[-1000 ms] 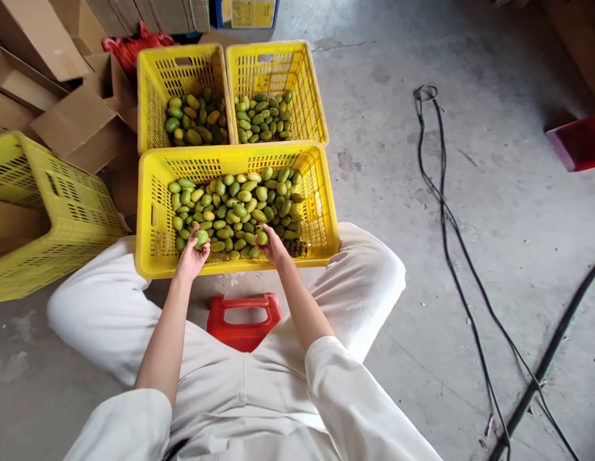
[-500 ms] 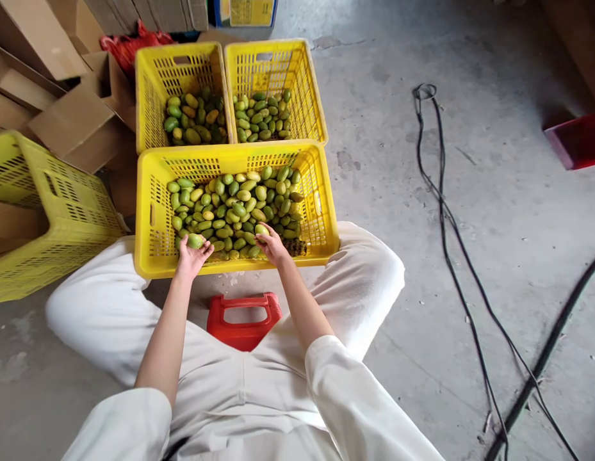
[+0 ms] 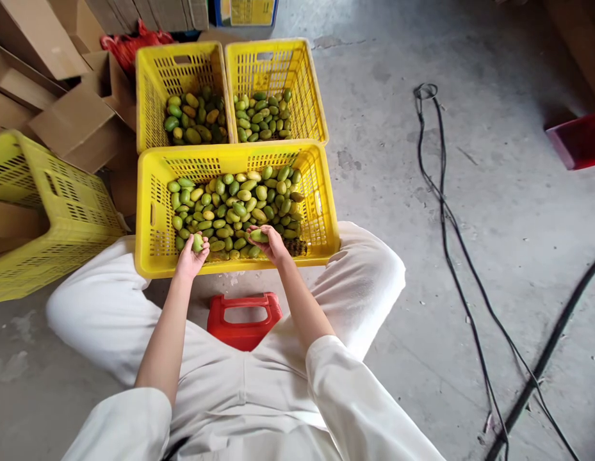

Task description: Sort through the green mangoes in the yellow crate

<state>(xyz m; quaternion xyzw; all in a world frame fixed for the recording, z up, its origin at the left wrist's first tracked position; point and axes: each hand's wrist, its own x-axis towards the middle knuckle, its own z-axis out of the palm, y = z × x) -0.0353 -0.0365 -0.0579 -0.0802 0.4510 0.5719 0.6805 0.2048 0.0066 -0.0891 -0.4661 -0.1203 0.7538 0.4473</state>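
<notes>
My left hand (image 3: 192, 258) is closed around a green oval fruit (image 3: 198, 242), just above the near left rim of a yellow plastic crate (image 3: 148, 256). In my right hand (image 3: 273, 245) lies another green oval fruit (image 3: 259, 236), held lengthwise between thumb and fingers over the crate's near side. Beneath both hands the crate holds a layer of several green and yellowish fruits (image 3: 234, 208) that look like small mangoes. A dark, net-like patch (image 3: 296, 246) shows at the crate's near right, partly covered; I cannot make out what it is.
Behind stand two more yellow crates, a left one (image 3: 155, 128) and a right one (image 3: 314, 96), both with fruit. A tilted yellow crate (image 3: 81, 218) and cardboard boxes (image 3: 76, 128) are at left. Between my legs is a red stool (image 3: 244, 333). Black cables (image 3: 444, 198) cross the floor at right.
The fruit in each hand has been turned: the left one now stands more upright, and the right one lies flatter across the fingers. The hands have hardly shifted.
</notes>
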